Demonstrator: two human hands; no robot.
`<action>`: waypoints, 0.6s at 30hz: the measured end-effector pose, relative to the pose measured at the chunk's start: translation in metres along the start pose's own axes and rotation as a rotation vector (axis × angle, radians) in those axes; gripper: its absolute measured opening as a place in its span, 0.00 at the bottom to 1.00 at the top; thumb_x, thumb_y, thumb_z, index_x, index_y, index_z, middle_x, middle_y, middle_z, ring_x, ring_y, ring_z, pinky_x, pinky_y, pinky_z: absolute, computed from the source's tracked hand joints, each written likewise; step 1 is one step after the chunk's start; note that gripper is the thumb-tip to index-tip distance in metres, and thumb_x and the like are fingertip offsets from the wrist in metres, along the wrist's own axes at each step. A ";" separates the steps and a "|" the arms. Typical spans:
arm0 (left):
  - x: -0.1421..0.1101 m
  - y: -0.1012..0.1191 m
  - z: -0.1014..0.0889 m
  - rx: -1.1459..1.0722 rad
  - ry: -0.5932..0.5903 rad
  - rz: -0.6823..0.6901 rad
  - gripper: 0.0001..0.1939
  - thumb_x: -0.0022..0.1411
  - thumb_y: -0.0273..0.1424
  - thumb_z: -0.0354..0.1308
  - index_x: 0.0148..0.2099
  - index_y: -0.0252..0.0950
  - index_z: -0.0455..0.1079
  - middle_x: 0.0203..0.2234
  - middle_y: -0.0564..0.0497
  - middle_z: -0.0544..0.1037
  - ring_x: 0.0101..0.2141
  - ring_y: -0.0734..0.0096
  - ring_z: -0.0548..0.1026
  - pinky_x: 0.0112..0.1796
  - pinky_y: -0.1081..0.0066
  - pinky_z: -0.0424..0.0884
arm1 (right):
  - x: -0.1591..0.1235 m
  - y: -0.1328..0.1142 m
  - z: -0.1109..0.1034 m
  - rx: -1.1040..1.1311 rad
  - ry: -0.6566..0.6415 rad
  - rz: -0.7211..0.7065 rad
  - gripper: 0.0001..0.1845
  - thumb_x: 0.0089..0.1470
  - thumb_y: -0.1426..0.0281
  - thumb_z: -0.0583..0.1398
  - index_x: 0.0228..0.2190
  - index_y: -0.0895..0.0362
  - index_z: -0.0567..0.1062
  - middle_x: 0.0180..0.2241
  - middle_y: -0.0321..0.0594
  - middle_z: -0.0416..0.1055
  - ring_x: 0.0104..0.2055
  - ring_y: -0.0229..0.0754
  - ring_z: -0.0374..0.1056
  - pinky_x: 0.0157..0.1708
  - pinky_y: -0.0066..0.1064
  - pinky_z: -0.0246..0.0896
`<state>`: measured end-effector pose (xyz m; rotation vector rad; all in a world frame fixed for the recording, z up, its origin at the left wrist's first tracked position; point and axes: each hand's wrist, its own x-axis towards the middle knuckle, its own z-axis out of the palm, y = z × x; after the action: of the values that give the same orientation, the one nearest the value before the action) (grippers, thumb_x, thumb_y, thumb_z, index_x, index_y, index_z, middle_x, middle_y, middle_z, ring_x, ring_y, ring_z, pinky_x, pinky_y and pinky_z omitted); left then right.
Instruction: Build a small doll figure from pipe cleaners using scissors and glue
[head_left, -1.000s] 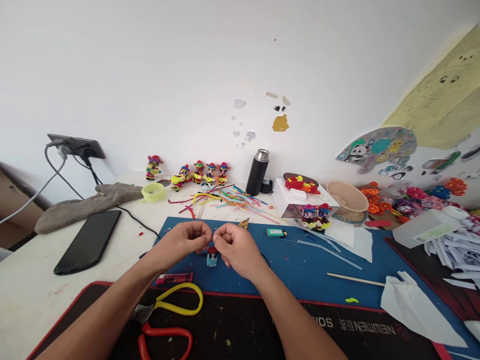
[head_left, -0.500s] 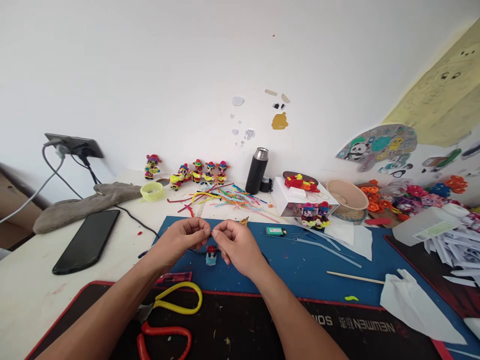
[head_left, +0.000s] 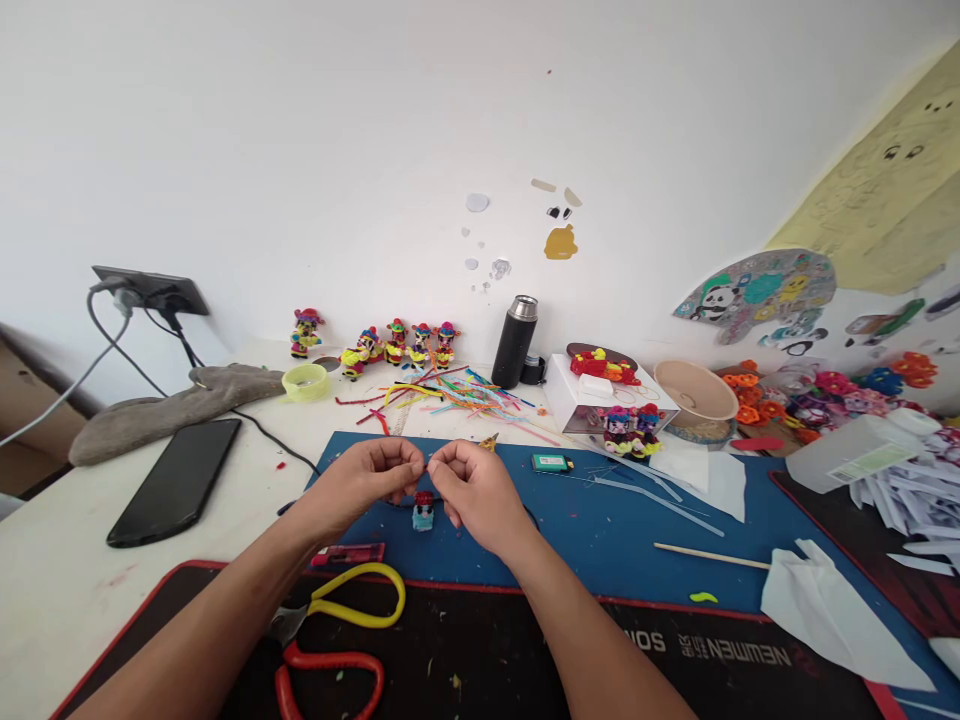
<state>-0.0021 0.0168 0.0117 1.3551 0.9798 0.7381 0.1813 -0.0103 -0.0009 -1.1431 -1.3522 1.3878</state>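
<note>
My left hand point(head_left: 369, 482) and my right hand point(head_left: 477, 490) meet over the blue cutting mat point(head_left: 600, 530), both pinched with fingertips almost touching. Between the fingertips runs a thin dark strand point(head_left: 427, 466), too small to name for sure. Just below the hands a small figure with a red top and a light blue body point(head_left: 423, 511) stands on the mat. Yellow-handled scissors point(head_left: 352, 602) and red-handled scissors point(head_left: 330, 675) lie by my left forearm.
A black phone point(head_left: 176, 480) lies at the left, a grey cloth point(head_left: 172, 405) behind it. Several colourful figures point(head_left: 397, 343), loose coloured strips point(head_left: 450, 392), a black flask point(head_left: 514, 342), a white box point(head_left: 600, 405), a bowl point(head_left: 694, 395) and paper scraps point(head_left: 832, 615) crowd the desk.
Both hands stay pinched together above the small figure; the fingertips have shifted only slightly. The view wobbles a little.
</note>
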 end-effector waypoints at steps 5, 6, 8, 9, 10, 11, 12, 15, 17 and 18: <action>-0.001 0.001 -0.001 0.059 -0.051 0.007 0.19 0.54 0.48 0.70 0.31 0.37 0.74 0.22 0.54 0.75 0.25 0.70 0.68 0.29 0.71 0.65 | 0.000 -0.001 -0.001 -0.009 0.002 0.002 0.09 0.59 0.63 0.62 0.31 0.55 0.71 0.15 0.24 0.61 0.13 0.32 0.55 0.15 0.24 0.48; -0.001 0.001 -0.001 0.069 -0.052 0.009 0.19 0.54 0.48 0.70 0.32 0.37 0.75 0.23 0.54 0.75 0.25 0.70 0.68 0.30 0.71 0.66 | 0.000 -0.001 -0.001 -0.014 0.002 0.005 0.09 0.59 0.63 0.62 0.31 0.55 0.71 0.15 0.24 0.61 0.13 0.32 0.55 0.15 0.24 0.49; -0.001 0.001 -0.002 0.084 -0.046 0.017 0.19 0.55 0.49 0.69 0.32 0.37 0.75 0.23 0.54 0.75 0.26 0.70 0.68 0.30 0.71 0.66 | 0.000 -0.002 -0.002 -0.021 0.004 0.006 0.09 0.59 0.63 0.62 0.31 0.55 0.71 0.15 0.24 0.61 0.13 0.32 0.55 0.15 0.25 0.49; -0.001 0.001 -0.002 0.087 -0.039 0.021 0.19 0.55 0.49 0.69 0.32 0.37 0.76 0.23 0.54 0.75 0.26 0.70 0.68 0.30 0.71 0.66 | 0.000 -0.002 -0.002 -0.022 0.004 0.006 0.09 0.59 0.63 0.62 0.31 0.55 0.71 0.15 0.24 0.61 0.13 0.32 0.55 0.15 0.25 0.49; -0.001 0.001 -0.003 0.088 -0.032 0.025 0.20 0.56 0.49 0.69 0.32 0.37 0.76 0.23 0.54 0.75 0.26 0.70 0.68 0.30 0.71 0.66 | 0.000 -0.003 -0.002 -0.023 0.004 0.007 0.09 0.59 0.63 0.62 0.31 0.55 0.71 0.16 0.24 0.61 0.13 0.32 0.55 0.15 0.25 0.49; -0.001 0.001 -0.004 0.086 -0.027 0.027 0.20 0.56 0.50 0.69 0.32 0.37 0.76 0.23 0.54 0.75 0.26 0.70 0.68 0.30 0.71 0.65 | 0.000 -0.003 -0.002 -0.024 0.003 0.008 0.09 0.60 0.63 0.62 0.31 0.55 0.71 0.16 0.24 0.61 0.13 0.32 0.55 0.15 0.25 0.49; -0.001 0.001 -0.004 0.082 -0.024 0.027 0.20 0.55 0.49 0.69 0.32 0.37 0.76 0.23 0.54 0.75 0.26 0.70 0.68 0.29 0.71 0.65 | 0.000 -0.003 -0.002 -0.025 0.003 0.009 0.09 0.60 0.64 0.62 0.31 0.55 0.71 0.16 0.24 0.62 0.14 0.32 0.55 0.15 0.25 0.49; 0.000 0.001 -0.005 0.091 -0.031 0.027 0.20 0.55 0.49 0.70 0.33 0.36 0.76 0.23 0.54 0.75 0.26 0.70 0.68 0.29 0.71 0.65 | 0.000 -0.002 -0.002 -0.029 0.001 0.006 0.08 0.60 0.64 0.62 0.32 0.55 0.71 0.16 0.25 0.62 0.14 0.32 0.56 0.15 0.24 0.50; 0.000 0.001 -0.005 0.113 -0.032 0.034 0.19 0.56 0.49 0.69 0.34 0.37 0.77 0.24 0.54 0.74 0.26 0.70 0.68 0.30 0.71 0.66 | 0.000 -0.002 -0.002 -0.034 -0.002 0.005 0.08 0.61 0.64 0.62 0.32 0.55 0.71 0.17 0.25 0.62 0.14 0.32 0.56 0.14 0.25 0.50; -0.001 0.000 -0.005 0.124 -0.033 0.037 0.19 0.56 0.49 0.69 0.34 0.37 0.77 0.24 0.53 0.74 0.27 0.69 0.68 0.30 0.71 0.66 | 0.000 -0.001 -0.002 -0.036 -0.004 0.006 0.08 0.61 0.64 0.62 0.32 0.55 0.71 0.17 0.25 0.63 0.14 0.32 0.56 0.14 0.25 0.50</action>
<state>-0.0070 0.0186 0.0123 1.4921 0.9901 0.6898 0.1830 -0.0100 0.0001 -1.1697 -1.3828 1.3758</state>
